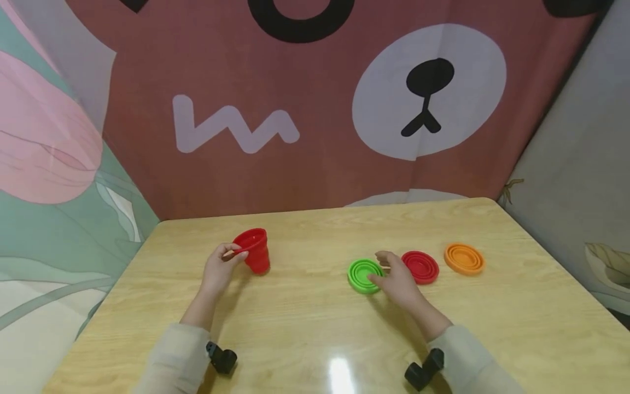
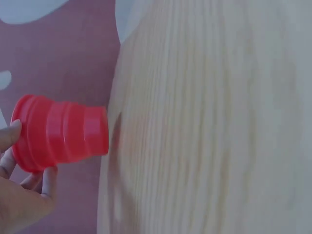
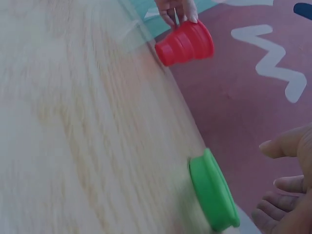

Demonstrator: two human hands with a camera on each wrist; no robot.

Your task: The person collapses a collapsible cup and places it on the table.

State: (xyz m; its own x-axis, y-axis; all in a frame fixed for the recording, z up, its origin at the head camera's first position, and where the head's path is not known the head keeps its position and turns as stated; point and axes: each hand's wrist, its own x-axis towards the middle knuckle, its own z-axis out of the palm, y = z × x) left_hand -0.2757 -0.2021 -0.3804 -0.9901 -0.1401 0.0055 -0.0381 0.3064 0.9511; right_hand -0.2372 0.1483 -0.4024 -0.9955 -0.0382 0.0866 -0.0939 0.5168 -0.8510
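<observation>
My left hand (image 1: 217, 273) pinches the rim of an expanded red collapsible cup (image 1: 258, 257), thumb on one side and fingers on the other. In the left wrist view the cup (image 2: 68, 131) shows its stepped walls, with its narrow base close over the table. To the right, a green collapsible cup (image 1: 361, 276) lies folded flat as a ringed disc. My right hand (image 1: 402, 285) is right beside and above it, thumb and fingers spread and holding nothing. The right wrist view shows a gap between these fingers and the green disc (image 3: 212, 190).
A folded red cup (image 1: 420, 267) lies just right of my right hand, and a folded orange cup (image 1: 464, 259) sits farther right. All are on a light wooden table (image 1: 295, 323). Behind its far edge hangs a printed bear cloth (image 1: 315, 175).
</observation>
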